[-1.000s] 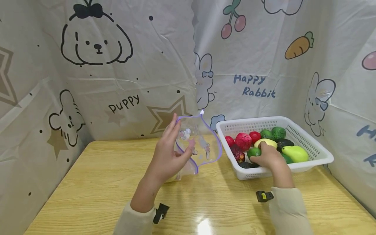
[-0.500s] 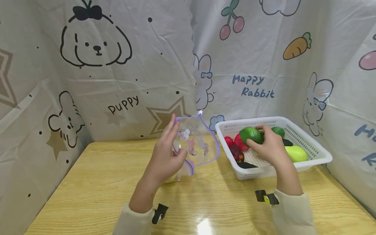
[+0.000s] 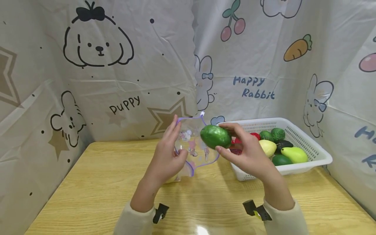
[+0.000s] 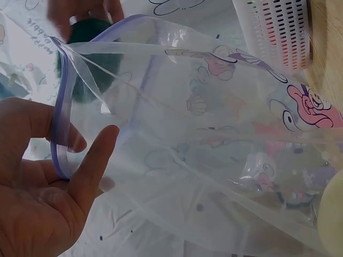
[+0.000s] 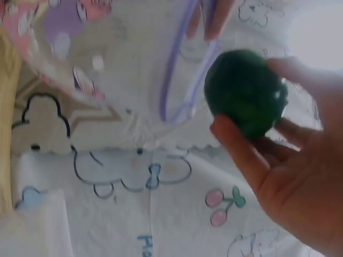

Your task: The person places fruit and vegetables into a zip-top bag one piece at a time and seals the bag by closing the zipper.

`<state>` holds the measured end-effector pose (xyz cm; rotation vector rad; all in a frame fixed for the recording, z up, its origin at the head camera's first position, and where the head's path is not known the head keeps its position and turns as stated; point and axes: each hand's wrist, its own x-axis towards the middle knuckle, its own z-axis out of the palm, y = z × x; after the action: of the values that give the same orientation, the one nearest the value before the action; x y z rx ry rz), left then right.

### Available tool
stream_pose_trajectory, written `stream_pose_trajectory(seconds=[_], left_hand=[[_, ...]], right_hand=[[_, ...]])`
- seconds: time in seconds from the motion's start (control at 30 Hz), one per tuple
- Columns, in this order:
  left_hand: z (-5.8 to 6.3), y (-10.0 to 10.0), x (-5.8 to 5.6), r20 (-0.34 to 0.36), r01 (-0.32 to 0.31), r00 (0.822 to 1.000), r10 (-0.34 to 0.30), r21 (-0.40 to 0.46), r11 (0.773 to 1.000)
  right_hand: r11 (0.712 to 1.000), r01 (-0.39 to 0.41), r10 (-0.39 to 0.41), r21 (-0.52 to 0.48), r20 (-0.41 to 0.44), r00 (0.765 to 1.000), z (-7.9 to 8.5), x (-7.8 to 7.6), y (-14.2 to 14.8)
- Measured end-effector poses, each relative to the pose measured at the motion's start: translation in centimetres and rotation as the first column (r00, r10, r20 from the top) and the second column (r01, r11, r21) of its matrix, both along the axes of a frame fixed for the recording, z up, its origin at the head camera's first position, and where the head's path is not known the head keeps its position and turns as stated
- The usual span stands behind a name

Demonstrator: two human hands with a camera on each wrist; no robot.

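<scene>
"Green fruit (image 3: 215, 136), just right of centre in the head view: which way does it point?"

"Leftward, its long axis nearly level, blunt end toward the clear bag (image 3: 192, 143). The right hand (image 3: 249, 153) grasps its right end between thumb and fingers."

"And the left hand (image 3: 165, 156)?"

"Farther left, fingers curled about the bag's purple rim (image 4: 63, 96)."

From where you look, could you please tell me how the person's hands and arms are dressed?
The left hand and right hand wear no gloves. Both sleeves look plain cream. A small black fitting shows by each wrist, the right one with a touch of yellow.
</scene>
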<state>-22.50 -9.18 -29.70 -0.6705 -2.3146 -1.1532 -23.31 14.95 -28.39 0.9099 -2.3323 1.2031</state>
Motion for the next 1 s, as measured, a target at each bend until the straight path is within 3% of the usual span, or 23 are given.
stream_pose_trajectory(seconds=[0.07, 0.13, 0.3, 0.43, 0.67, 1.0], left_hand=[[0.0, -0.1, 0.0, 0.001, 0.000, 1.000, 0.000, -0.001, 1.000], [0.0, -0.1, 0.0, 0.001, 0.001, 1.000, -0.001, -0.003, 1.000], [0.2, -0.3, 0.2, 0.016, 0.004, 1.000, -0.004, 0.000, 1.000], [1.0, 0.0, 0.9, 0.021, 0.015, 1.000, -0.015, 0.007, 1.000], [2.9, 0.5, 2.6, 0.043, 0.040, 0.998, -0.040, 0.007, 0.999], [2.9, 0.3, 2.6, 0.035, 0.042, 0.999, -0.042, -0.003, 0.999]], right_hand=[[0.996, -0.083, 0.082, 0.023, 0.023, 0.996, -0.3, 0.1, -1.0], [0.992, -0.103, 0.101, 0.076, 0.033, 0.994, -0.7, 0.1, -1.8], [0.978, 0.028, -0.025, 0.207, -0.016, 1.000, -1.6, 0.0, -2.6], [0.962, 0.110, -0.101, 0.249, -0.047, 0.994, -1.9, 0.0, -2.7], [0.957, 0.136, -0.128, 0.255, -0.048, 0.991, -1.9, 0.1, -2.8], [0.955, 0.135, -0.148, 0.264, 0.031, 0.988, -1.8, 0.2, -2.8]])
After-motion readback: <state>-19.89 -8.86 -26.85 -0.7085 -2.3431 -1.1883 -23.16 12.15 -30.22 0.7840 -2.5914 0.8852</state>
